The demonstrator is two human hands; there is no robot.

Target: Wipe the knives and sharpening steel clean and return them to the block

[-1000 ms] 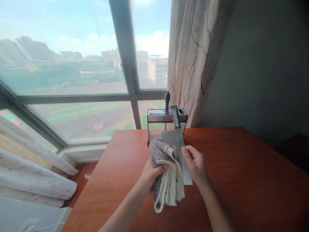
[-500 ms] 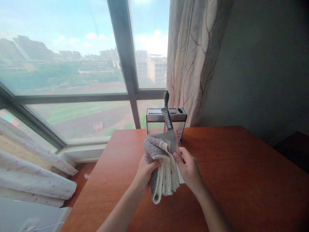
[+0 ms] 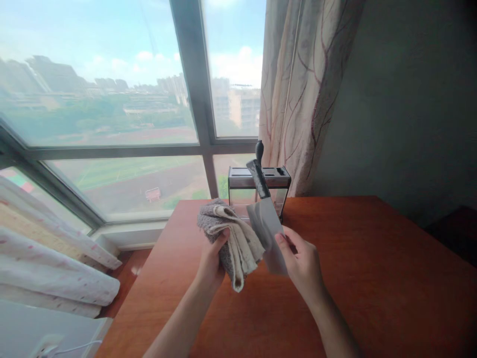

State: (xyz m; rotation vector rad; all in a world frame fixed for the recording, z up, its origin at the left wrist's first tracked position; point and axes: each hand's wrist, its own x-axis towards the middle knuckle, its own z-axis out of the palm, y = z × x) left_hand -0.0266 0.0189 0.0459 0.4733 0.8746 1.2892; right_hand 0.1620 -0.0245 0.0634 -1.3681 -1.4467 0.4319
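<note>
My right hand pinches the wide steel blade of a cleaver, its dark handle pointing up and away from me. My left hand grips a folded grey and cream towel just left of the blade, a little apart from it. Both are held above the reddish wooden table.
A metal and clear knife block with a black-handled knife in it stands at the table's far edge by the window. A patterned curtain hangs behind it. A dark wall is on the right.
The towel has come off the blade and moved to the left. The cleaver has tilted, showing more of its flat side.
</note>
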